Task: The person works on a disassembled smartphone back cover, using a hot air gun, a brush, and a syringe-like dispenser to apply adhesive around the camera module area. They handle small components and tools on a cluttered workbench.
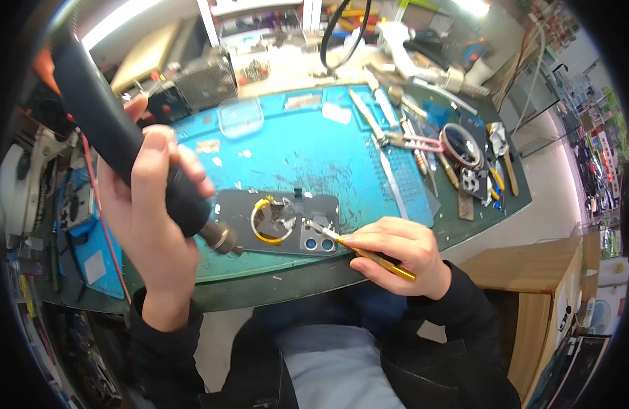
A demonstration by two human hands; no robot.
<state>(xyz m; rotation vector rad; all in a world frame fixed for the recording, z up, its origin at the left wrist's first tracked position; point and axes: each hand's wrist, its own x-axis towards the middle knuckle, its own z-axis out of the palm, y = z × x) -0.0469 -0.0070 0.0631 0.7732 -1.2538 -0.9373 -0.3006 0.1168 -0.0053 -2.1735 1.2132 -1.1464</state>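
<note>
My left hand point(154, 198) is wrapped round the black handle of a hot air gun point(99, 105). Its metal nozzle point(220, 238) points down over the left end of a dark phone back panel point(236, 221). A slim knife-like tool with a gold handle point(386, 264) is pinched in my right hand point(403, 252). The tool's tip meets the panel beside the round camera openings point(319, 244). Near the panel's middle lies a white and yellow ring point(255, 219), with torn silvery material inside it.
Under the panel lies a scuffed blue work mat point(273, 163). A clear plastic box point(241, 118) sits toward the back. On the right are tweezers with pink handles point(416, 142), a tape roll point(461, 145) and several hand tools. A wooden cabinet point(519, 266) stands at the lower right.
</note>
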